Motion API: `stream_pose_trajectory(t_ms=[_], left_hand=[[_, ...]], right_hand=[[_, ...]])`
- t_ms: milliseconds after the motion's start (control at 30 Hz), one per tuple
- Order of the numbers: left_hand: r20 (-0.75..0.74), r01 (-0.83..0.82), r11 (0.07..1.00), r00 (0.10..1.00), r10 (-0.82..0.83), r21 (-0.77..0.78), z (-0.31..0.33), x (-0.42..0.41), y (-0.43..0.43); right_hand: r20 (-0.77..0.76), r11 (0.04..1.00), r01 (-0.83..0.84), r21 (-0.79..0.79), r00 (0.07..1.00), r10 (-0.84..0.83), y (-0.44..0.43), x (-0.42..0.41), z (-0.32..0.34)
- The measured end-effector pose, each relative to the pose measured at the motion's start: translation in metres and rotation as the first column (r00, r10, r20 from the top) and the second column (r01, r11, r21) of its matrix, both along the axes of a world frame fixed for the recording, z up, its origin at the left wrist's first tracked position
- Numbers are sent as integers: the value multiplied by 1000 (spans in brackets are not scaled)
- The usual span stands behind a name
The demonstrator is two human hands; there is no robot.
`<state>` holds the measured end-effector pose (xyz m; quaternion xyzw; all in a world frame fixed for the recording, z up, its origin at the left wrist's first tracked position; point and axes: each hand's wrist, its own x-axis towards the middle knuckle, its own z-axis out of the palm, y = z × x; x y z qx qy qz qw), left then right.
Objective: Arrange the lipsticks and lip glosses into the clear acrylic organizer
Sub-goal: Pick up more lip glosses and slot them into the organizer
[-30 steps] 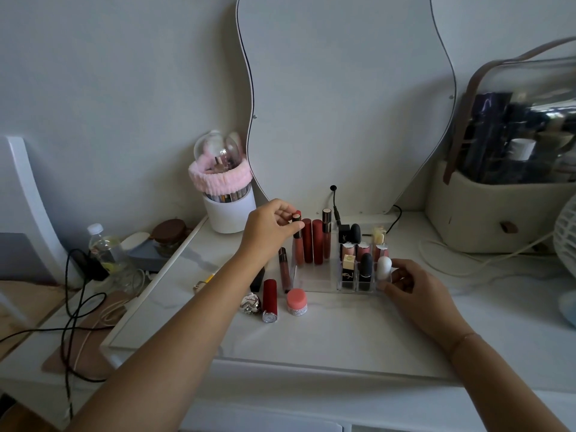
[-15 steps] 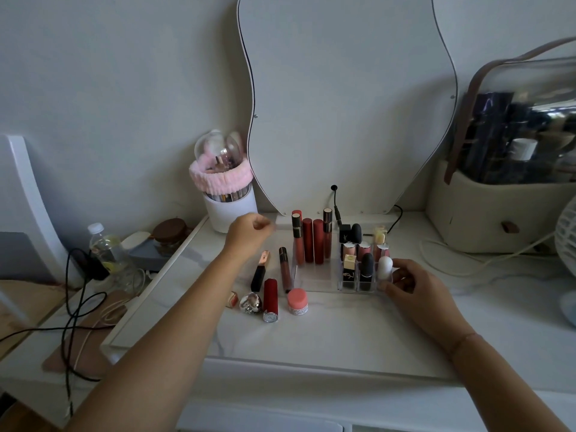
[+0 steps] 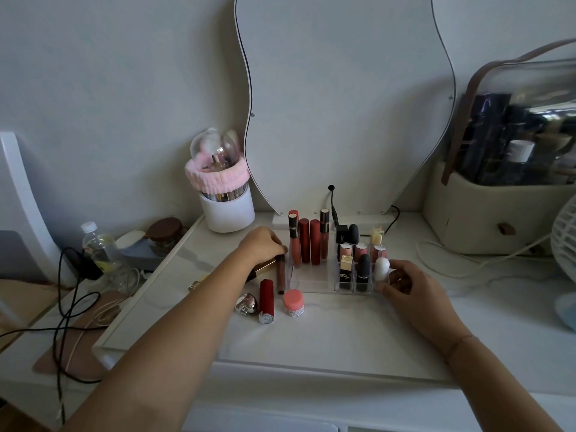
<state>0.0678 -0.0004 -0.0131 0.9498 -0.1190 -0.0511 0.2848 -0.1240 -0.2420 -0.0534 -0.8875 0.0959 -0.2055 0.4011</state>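
The clear acrylic organizer stands on the white vanity top. Tall red and pink lip glosses stand upright in its back left part, and several lipsticks and a white egg-shaped tube fill its right compartments. My right hand grips the organizer's front right corner. My left hand curls down with its fingertips on the cap end of a brown lip gloss lying left of the organizer. A gold lipstick lies partly under that hand. A red lipstick, a pink jar and a silver heart case lie in front.
A white brush holder with a pink headband stands behind my left hand, below the wavy mirror. A beige cosmetic bag and a fan are at the right. A water bottle and black cables sit at the left.
My left hand let go of the tall pink gloss standing in the organizer, drew back left and came down onto the brown lip gloss. My right hand stayed on the organizer.
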Motion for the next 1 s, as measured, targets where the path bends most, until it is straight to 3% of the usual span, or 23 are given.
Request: stream_pose_trajectory(t_ms=[200,333,533,667,867,1000], left_hand=[[-17,20,943,999,-27,-331,11,-5,21],[51,77,821,997,-58,-565,33,-22,39],[213,185,713,976,-51,-677,77,-51,43],[351,338,689,928,-128,-642,101,-61,28],[406,354,889,887,-220,-292,91,-59,-12],[390,334,912,893,-225,-238,77,-54,-21]], right_hand=[[1,1000,3,0,1000,-3,0,0,0],[1,1000,2,-7,1000,-2,0,-1,1],[6,1000,11,-16,1000,-11,2,-1,2],[9,1000,8,-5,1000,-7,2,-1,3],[-3,1000,5,-2,1000,-5,2,-3,4],[-2,1000,-11,23,1000,11,4,-3,4]])
